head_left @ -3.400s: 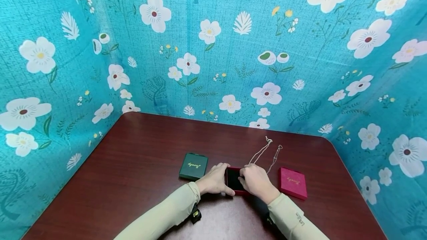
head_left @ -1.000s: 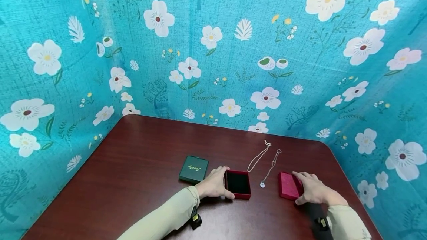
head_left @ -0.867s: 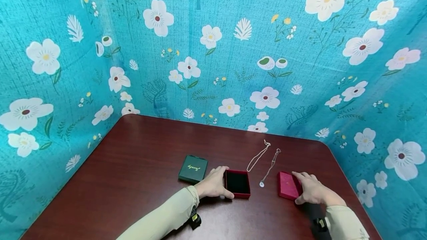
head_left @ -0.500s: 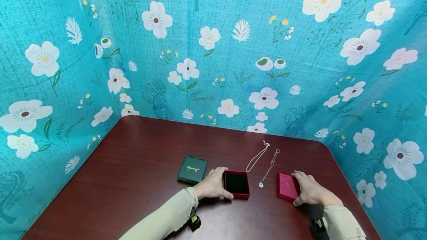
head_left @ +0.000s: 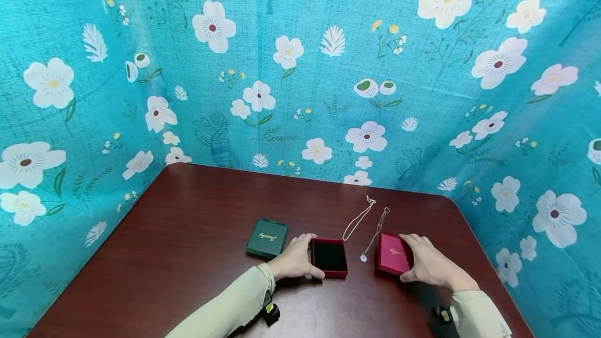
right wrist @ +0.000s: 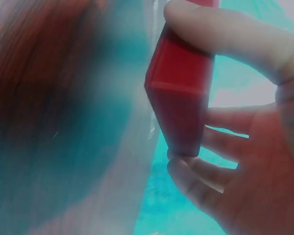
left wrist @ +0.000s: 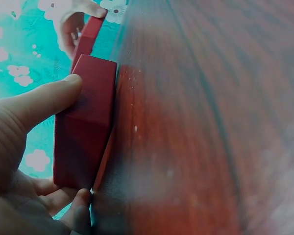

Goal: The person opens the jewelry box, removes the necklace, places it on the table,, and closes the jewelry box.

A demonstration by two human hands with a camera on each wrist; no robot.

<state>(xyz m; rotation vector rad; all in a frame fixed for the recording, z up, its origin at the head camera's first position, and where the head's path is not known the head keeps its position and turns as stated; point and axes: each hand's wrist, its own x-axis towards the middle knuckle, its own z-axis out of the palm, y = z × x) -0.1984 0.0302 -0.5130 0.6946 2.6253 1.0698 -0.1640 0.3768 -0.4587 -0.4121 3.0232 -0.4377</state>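
In the head view, my left hand (head_left: 293, 261) holds the left side of an open red jewelry box base (head_left: 336, 275) lined in black. The left wrist view shows the thumb on one side wall of that box base (left wrist: 85, 107) and fingers at the other. My right hand (head_left: 429, 264) grips the red lid (head_left: 393, 253) with gold lettering, thumb and fingers on opposite edges. The right wrist view has the lid (right wrist: 179, 93) between thumb and fingertips, seemingly raised off the table. Two thin necklaces lie between and behind the box parts: one chain (head_left: 370, 201), and one with a round pendant (head_left: 363, 258).
A closed green jewelry box (head_left: 266, 238) with gold lettering sits left of the left hand. Everything rests on a dark reddish wooden table (head_left: 188, 223). Blue flowered cloth (head_left: 300, 93) surrounds its back and sides.
The right hand left the box base, took hold of the red lid at the right, and has now shifted it slightly left, tilted. The left hand stays on the box base.
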